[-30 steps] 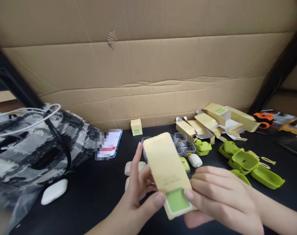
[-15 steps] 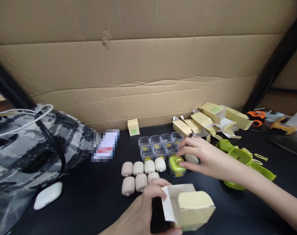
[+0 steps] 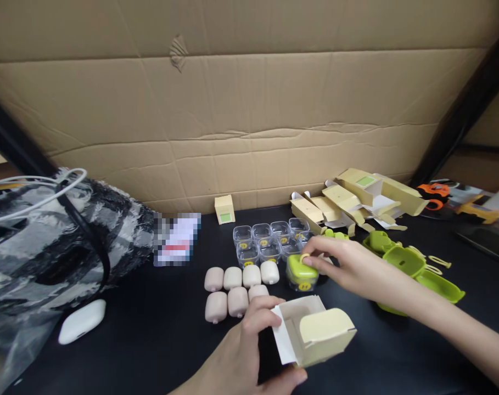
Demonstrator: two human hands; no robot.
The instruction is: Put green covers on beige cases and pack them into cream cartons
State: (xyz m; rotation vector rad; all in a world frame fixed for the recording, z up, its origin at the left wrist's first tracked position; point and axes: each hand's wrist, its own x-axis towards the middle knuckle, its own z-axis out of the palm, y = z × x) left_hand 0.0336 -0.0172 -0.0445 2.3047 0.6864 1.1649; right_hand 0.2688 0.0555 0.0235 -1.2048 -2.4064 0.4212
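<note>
Black matte tabletop (image 3: 150, 340), creased brown cardboard wall (image 3: 249, 99) along the far side, dark slanted posts (image 3: 463, 112) at left and right. Left: shaggy black, grey and white fabric (image 3: 47, 241) with a looped white cable (image 3: 74, 174) over it; smooth white oval case (image 3: 82, 322) nearer. Small upright pale yellow box (image 3: 224, 210) near the wall. Centre: two rows of clear square plastic cups (image 3: 269, 241), then two nearer rows of rounded beige and pinkish blocks (image 3: 233, 278). Far right: heaped pale yellow cartons (image 3: 348, 197), lime-green plastic shells (image 3: 405, 260) nearer.

Left hand (image 3: 249, 348), near centre: fingers and thumb clamped on a pale yellow cardboard carton with white insides (image 3: 327, 345), mouth unfolded. Right hand (image 3: 348, 260): thumb and forefinger pinched on the cream loop topping a clear lime-green-lidded cup (image 3: 302, 274), right of the blocks, just beyond that carton. Can't tell if its base touches the table
</note>
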